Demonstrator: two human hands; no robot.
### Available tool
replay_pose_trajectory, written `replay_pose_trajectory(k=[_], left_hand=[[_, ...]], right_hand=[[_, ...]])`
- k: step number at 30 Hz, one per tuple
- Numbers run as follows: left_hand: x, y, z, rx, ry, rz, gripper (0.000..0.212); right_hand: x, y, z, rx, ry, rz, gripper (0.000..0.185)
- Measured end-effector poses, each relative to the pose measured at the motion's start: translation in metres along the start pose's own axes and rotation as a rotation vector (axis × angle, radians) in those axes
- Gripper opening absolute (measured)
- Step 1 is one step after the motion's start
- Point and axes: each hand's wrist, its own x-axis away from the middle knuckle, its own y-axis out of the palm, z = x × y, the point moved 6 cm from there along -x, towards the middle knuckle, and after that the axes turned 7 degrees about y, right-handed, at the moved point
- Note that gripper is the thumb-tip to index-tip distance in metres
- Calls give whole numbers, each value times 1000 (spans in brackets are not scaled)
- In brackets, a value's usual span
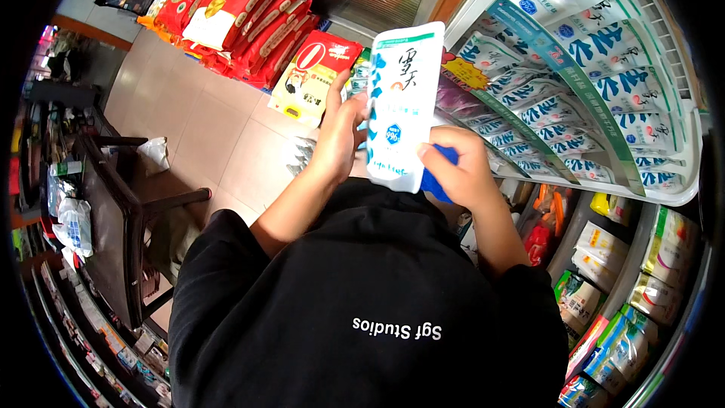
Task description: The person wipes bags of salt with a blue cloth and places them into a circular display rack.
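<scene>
A white plastic pouch with blue and green print stands upright in front of my chest, held between both hands. My left hand grips its left edge, the thumb at the side and a finger pointing up. My right hand pinches its lower right edge, thumb on the front. Bunched between that hand and the pouch is a blue cloth, partly hidden by the fingers. The pouch's back is out of sight.
At right, a white rack holds rows of similar pouches, above shelves of packaged goods. Red bags are stacked ahead, with a yellow-and-red bag nearby on the tiled floor. A dark stool stands left.
</scene>
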Motion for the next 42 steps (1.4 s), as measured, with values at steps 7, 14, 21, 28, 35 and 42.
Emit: replay_pose_trajectory(k=[7,14,21,28,35,42], left_hand=[[13,34,-24,252,-101,-317,74],[40,51,5,815,-379,-560,88],[39,53,24,936,-380,-532,91],[30,38,26,901,-230,-433,86],[15,34,23,550,-100,-140,66],[7,23,6,538,-112,-80,75]], right_hand=[[2,42,-26,476,-173,-37,20],[0,-25,-2,-695,212,-80,36],[8,-63,-4,-495,230,314,58],[3,-20,-28,-103,102,173,42],[5,54,-65,643,-339,81,40],[22,56,-63,616,-293,-150,41]])
